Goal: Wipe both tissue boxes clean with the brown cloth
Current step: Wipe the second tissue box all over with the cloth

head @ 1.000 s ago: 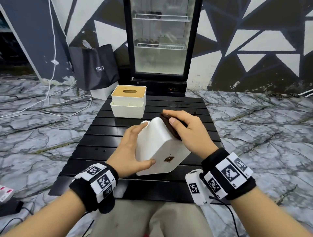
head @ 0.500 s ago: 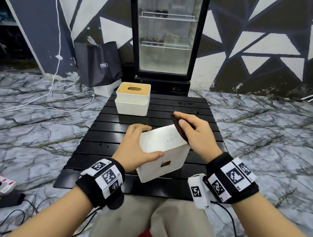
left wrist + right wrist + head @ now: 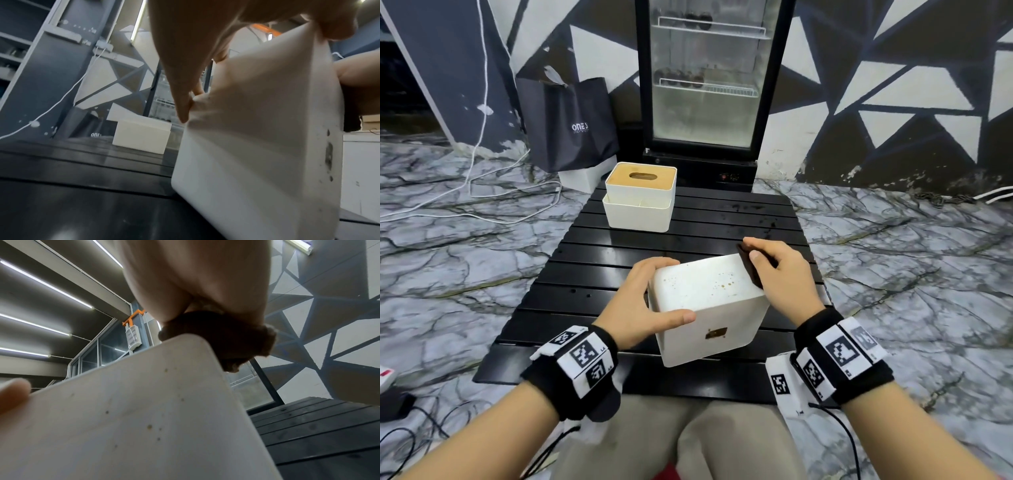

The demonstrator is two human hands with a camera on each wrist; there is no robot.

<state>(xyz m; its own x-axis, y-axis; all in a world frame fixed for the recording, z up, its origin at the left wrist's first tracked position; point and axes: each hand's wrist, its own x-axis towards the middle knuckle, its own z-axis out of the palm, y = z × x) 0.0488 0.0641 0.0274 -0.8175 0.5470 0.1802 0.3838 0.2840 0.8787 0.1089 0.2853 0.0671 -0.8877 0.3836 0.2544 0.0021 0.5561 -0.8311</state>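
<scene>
the brown cloth [image 3: 751,270] is mostly hidden under the right hand [image 3: 782,279], and the near tissue box [image 3: 709,308] hides the left hand's [image 3: 642,303] fingertips.

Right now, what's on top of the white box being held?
Brown specks dot the upward face of the white box; the brown cloth sits at its right edge under the right hand. Whatever lies beneath the cloth is hidden.

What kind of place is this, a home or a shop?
Probably a cafe or small shop, not a home: a glass-door display fridge, a wall painted with black and white triangles, and a low black slatted table.
</scene>
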